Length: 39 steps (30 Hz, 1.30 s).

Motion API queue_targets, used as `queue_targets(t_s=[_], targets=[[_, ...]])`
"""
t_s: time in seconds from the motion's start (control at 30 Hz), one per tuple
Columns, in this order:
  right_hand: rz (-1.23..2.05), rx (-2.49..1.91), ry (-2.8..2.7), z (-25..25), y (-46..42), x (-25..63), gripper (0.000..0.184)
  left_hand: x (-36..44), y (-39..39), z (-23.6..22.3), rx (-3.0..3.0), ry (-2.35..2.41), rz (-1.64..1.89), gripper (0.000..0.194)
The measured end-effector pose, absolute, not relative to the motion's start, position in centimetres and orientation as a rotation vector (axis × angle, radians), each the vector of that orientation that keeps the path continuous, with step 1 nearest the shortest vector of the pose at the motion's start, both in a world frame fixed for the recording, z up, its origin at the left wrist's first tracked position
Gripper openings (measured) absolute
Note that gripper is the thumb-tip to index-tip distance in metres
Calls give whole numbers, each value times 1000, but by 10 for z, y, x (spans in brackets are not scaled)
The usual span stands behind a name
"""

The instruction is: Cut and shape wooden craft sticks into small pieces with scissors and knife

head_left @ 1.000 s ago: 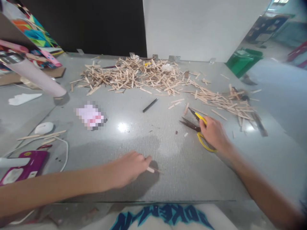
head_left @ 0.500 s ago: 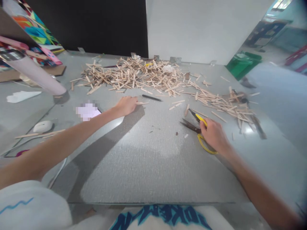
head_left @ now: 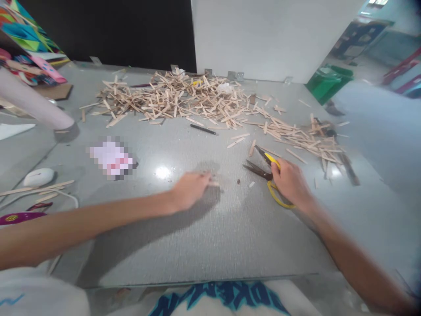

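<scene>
Over the middle of the table my left hand (head_left: 190, 191) is closed in a pinch on a short wooden stick (head_left: 214, 183), whose end juts out to the right. The fingertips are smeared by motion. My right hand (head_left: 290, 180) is wrapped round a yellow-and-black tool that looks like a utility knife (head_left: 271, 160), its dark tip pointing up and left. Against the same hand lie scissors (head_left: 258, 170) with dark, slightly parted blades and a yellow handle loop. Part of their handle is hidden by the hand. A loose stick (head_left: 252, 148) lies by the knife's tip.
A large heap of wooden sticks (head_left: 171, 98) spreads along the back, with more sticks (head_left: 299, 140) at right. A black pen (head_left: 204, 129) lies in front. At left are a blurred-out pinkish item (head_left: 112, 158), a white mouse (head_left: 38, 177) and a pale cylinder (head_left: 36, 103).
My left hand has come from near the pen toward me and to the right, with the stick in its fingers. My right hand stays with the knife and scissors. The view has shifted slightly.
</scene>
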State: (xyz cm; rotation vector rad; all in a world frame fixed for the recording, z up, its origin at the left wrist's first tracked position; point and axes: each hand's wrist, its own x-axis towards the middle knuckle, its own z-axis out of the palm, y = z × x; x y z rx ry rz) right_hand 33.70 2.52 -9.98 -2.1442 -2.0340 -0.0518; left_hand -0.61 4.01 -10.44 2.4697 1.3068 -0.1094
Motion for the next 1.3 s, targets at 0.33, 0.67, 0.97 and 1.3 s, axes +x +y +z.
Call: queue_targets(t_s=[0.33, 0.67, 0.97, 1.3], targets=[[-25, -2142, -2028, -99, 26, 335, 30, -31, 175, -80, 2441, 1672, 79, 32], [-31, -2160, -2014, -97, 23, 333, 30, 34, 5, -104, 2626, 790, -114, 32], [-24, -2141, -2018, -100, 24, 335, 30, -7, 195, -92, 2416, 1721, 106, 29], [-19, -2165, -2020, -98, 25, 333, 28, -6, 145, -87, 2275, 1526, 308, 24]])
